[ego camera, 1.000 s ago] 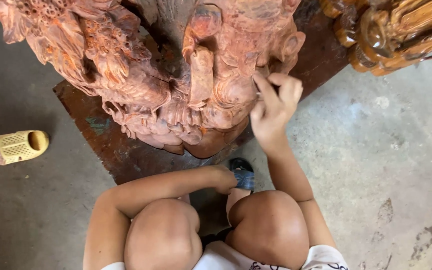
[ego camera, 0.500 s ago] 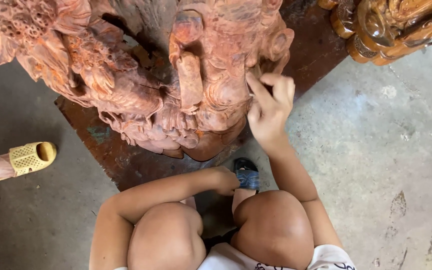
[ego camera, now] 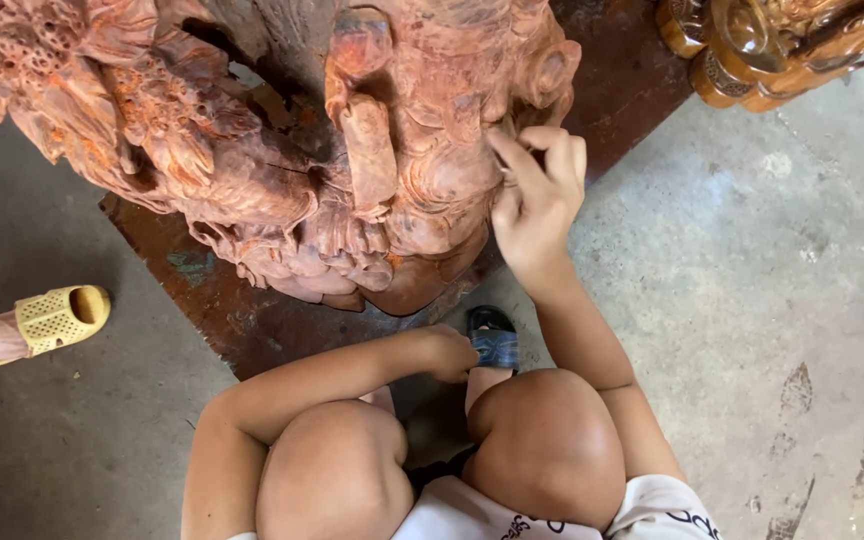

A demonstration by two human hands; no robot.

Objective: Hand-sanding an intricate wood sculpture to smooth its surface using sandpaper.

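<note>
Two hands are yours here, and both are low over the reddish wood carving [ego camera: 332,170] that fills the top of the view. Start at the far left: a yellow perforated slipper [ego camera: 57,318] on another person's foot rests on the grey concrete floor [ego camera: 752,300], well apart from you. Next comes the carving itself, a knotty, deeply cut mass of red-brown wood standing on a dark rust-coloured board [ego camera: 242,320] that juts out beneath it toward your knees.

Your left hand [ego camera: 452,352] reaches across in front of your bare knees, curled loosely near the carving's lower edge and just beside your blue sandal [ego camera: 493,340]; whether it grips anything you cannot tell, since the fingers fold out of sight. Your right hand [ego camera: 537,195] is raised against the carving's right flank, fingers bunched together and pressed onto the wood, the forefinger stretched up along a carved groove. Something small may be pinched between the fingertips, but it is too hidden to tell.

At the far upper right, a glossy, golden-brown polished wooden piece [ego camera: 772,45] sits on the floor, well apart from your right hand.
</note>
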